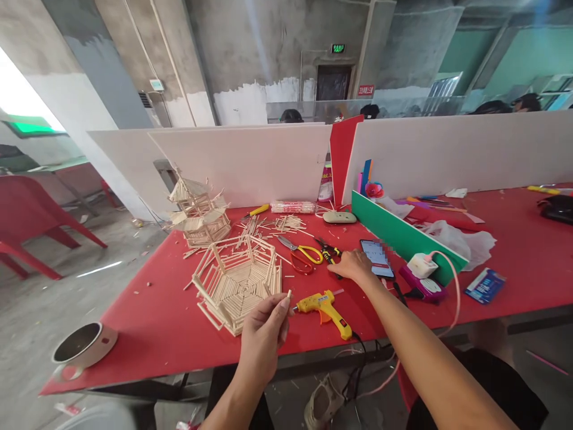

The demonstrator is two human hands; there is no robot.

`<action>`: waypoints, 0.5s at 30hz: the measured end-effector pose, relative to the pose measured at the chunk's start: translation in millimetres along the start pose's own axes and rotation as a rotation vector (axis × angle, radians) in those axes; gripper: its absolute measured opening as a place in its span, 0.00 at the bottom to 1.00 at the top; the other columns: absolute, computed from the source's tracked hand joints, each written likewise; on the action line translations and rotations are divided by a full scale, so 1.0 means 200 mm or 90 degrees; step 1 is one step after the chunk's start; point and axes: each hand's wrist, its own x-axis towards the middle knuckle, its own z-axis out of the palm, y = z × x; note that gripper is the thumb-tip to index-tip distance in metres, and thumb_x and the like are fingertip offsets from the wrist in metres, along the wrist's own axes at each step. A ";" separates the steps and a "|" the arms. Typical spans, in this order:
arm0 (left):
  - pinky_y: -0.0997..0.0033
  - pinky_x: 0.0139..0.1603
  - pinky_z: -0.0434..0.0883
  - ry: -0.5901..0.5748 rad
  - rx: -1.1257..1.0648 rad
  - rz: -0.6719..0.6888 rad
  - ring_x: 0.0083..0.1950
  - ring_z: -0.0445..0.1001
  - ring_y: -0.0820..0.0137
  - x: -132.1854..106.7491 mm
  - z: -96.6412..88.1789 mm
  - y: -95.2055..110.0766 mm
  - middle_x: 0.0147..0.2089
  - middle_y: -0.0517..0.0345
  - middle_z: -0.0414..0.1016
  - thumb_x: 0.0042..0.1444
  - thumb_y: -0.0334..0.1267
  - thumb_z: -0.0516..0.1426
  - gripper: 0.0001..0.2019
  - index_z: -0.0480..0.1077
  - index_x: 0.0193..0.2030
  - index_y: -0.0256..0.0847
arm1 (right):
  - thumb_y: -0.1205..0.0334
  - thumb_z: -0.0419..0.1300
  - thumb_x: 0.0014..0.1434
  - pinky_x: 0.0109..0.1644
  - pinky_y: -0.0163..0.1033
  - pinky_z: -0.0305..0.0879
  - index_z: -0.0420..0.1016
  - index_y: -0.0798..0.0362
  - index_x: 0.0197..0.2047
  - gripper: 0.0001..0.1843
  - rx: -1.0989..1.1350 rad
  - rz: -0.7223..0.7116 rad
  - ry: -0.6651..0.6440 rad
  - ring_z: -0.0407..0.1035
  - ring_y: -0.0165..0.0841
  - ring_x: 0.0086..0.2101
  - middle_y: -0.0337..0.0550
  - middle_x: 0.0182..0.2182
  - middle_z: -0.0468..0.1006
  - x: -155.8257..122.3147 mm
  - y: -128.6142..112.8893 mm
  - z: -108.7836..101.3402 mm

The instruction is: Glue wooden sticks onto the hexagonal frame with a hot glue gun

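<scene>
My left hand (265, 322) pinches a short piece of thin wooden stick (289, 294) between thumb and fingertips. It is just in front of an eight-sided frame of wooden sticks (244, 289) with a ringed floor and low railings. My right hand (353, 267) is closed at the handles of black and yellow pliers (328, 251), which lie on the red table; its fingertips are partly hidden. Between the hands lies a yellow hot glue gun (329, 309), its nozzle toward my left hand. Scissors with red and yellow handles (304, 255) lie beside the pliers.
A stick pagoda (197, 212) stands at the back left, near loose sticks (286, 224). A phone (377, 258), a green divider (403, 236) and a charger with a cable (423, 266) are on the right. A mug (85, 345) sits near the left front edge.
</scene>
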 end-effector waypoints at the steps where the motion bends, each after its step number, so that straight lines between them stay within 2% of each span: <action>1: 0.82 0.16 0.52 -0.004 -0.007 -0.006 0.18 0.57 0.83 0.00 -0.01 0.00 0.26 0.60 0.72 0.43 0.50 0.69 0.20 0.76 0.36 0.35 | 0.60 0.73 0.34 0.50 0.49 0.60 0.73 0.56 0.23 0.15 0.011 0.008 -0.006 0.64 0.58 0.54 0.62 0.42 0.77 0.00 0.00 -0.02; 4: 0.82 0.16 0.51 -0.003 -0.018 -0.017 0.18 0.57 0.83 0.00 -0.03 0.00 0.25 0.59 0.72 0.43 0.49 0.69 0.19 0.76 0.36 0.35 | 0.53 0.70 0.36 0.45 0.46 0.61 0.74 0.55 0.24 0.16 0.082 0.016 -0.041 0.68 0.55 0.48 0.59 0.37 0.78 -0.04 -0.01 -0.09; 6: 0.82 0.16 0.52 0.002 -0.022 -0.012 0.17 0.57 0.83 0.00 -0.04 0.00 0.25 0.59 0.73 0.43 0.49 0.69 0.20 0.76 0.36 0.35 | 0.42 0.65 0.42 0.42 0.44 0.63 0.77 0.56 0.30 0.23 0.159 0.000 -0.087 0.71 0.49 0.43 0.56 0.34 0.78 -0.12 -0.01 -0.14; 8: 0.82 0.16 0.53 0.001 -0.020 0.003 0.17 0.57 0.83 -0.01 -0.04 0.01 0.24 0.59 0.73 0.42 0.49 0.69 0.20 0.76 0.36 0.35 | 0.33 0.50 0.52 0.41 0.42 0.65 0.78 0.56 0.41 0.35 0.252 -0.029 -0.132 0.72 0.43 0.40 0.54 0.37 0.78 -0.26 -0.01 -0.18; 10: 0.82 0.16 0.53 0.001 -0.009 0.019 0.16 0.57 0.83 -0.01 -0.05 0.01 0.23 0.59 0.73 0.42 0.50 0.69 0.21 0.76 0.36 0.35 | 0.30 0.31 0.57 0.41 0.43 0.66 0.76 0.54 0.50 0.46 0.347 -0.066 -0.188 0.72 0.40 0.39 0.53 0.40 0.78 -0.46 -0.02 -0.19; 11: 0.82 0.16 0.53 0.001 -0.001 0.025 0.16 0.57 0.83 -0.01 -0.05 0.02 0.23 0.59 0.73 0.42 0.50 0.69 0.21 0.76 0.36 0.35 | 0.30 0.28 0.57 0.43 0.45 0.66 0.74 0.56 0.53 0.49 0.473 -0.093 -0.262 0.72 0.41 0.41 0.56 0.41 0.78 -0.58 -0.02 -0.19; 13: 0.82 0.16 0.53 0.002 0.016 0.039 0.16 0.58 0.82 -0.02 -0.06 0.05 0.23 0.59 0.73 0.42 0.50 0.69 0.21 0.75 0.36 0.35 | 0.31 0.33 0.55 0.46 0.47 0.65 0.72 0.57 0.57 0.48 0.643 -0.125 -0.394 0.72 0.44 0.44 0.58 0.43 0.78 -0.81 -0.04 -0.16; 15: 0.82 0.16 0.53 0.006 0.029 0.058 0.17 0.58 0.82 -0.04 -0.07 0.08 0.22 0.60 0.73 0.41 0.49 0.70 0.21 0.75 0.36 0.35 | 0.40 0.46 0.51 0.49 0.47 0.65 0.72 0.56 0.57 0.39 0.676 -0.122 -0.445 0.72 0.44 0.46 0.56 0.41 0.78 -1.01 -0.06 -0.12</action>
